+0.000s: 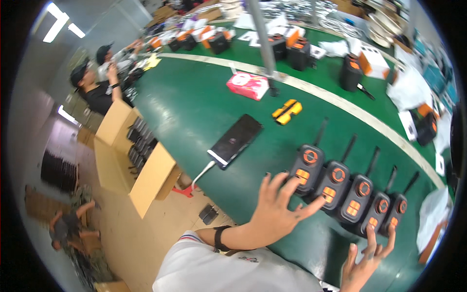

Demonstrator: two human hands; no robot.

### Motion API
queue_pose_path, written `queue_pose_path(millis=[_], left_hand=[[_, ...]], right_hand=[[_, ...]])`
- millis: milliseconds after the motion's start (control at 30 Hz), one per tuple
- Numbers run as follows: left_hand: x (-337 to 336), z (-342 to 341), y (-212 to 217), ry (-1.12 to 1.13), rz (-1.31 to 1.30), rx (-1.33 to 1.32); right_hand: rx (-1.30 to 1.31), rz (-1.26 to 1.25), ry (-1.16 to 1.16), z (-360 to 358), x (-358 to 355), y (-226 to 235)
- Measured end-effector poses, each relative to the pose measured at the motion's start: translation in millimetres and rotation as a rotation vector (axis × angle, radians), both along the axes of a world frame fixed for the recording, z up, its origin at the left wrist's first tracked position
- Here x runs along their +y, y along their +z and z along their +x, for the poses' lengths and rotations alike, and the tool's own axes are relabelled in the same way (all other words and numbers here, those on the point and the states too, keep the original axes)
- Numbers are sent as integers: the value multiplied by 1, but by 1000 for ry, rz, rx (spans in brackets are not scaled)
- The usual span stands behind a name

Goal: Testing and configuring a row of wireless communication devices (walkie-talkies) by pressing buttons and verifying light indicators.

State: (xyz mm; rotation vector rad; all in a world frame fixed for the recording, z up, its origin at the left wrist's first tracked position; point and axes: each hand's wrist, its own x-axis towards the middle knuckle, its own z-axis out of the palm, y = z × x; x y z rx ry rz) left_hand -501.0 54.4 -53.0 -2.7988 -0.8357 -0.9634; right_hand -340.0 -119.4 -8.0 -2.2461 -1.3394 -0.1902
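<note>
Several black hand-held radios (351, 197) with orange buttons and thin antennas lie side by side in a row on the green table (194, 102). My left hand (278, 207) is spread open, its fingertips resting on the lower end of the leftmost radio (306, 168). My right hand (366, 260) is open with fingers apart, its fingertips touching the lower ends of the two rightmost radios (386, 214). Neither hand grips anything.
A black phone (236, 140) with a white cable lies left of the radios, near two yellow clips (287, 112) and a pink packet (247, 85). Boxes and more radios crowd the far side. An open cardboard box (138, 163) stands beside the table. Two people in caps sit at the far left.
</note>
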Motion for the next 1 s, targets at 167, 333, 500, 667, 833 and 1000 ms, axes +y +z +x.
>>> queue_pose_path(millis=[167,333,500,667,833,1000], left_hand=[[-5,-4,1,35,16,1],[-5,-2,1,45,-8,-39],[-2,0,3,50,-19,-50],[-1,-1,3,52,-31,-42],[-4,-4,5,56,-44,-44],[-6,-5,5,63,-39,-39]], right_hand=[[-34,17,41,-3,2,2],[-80,-5,45,1,5,2],[-101,-19,36,0,7,4],[-105,-29,35,0,11,5],[-126,-25,31,-3,9,5],[-133,-39,19,-6,6,8]])
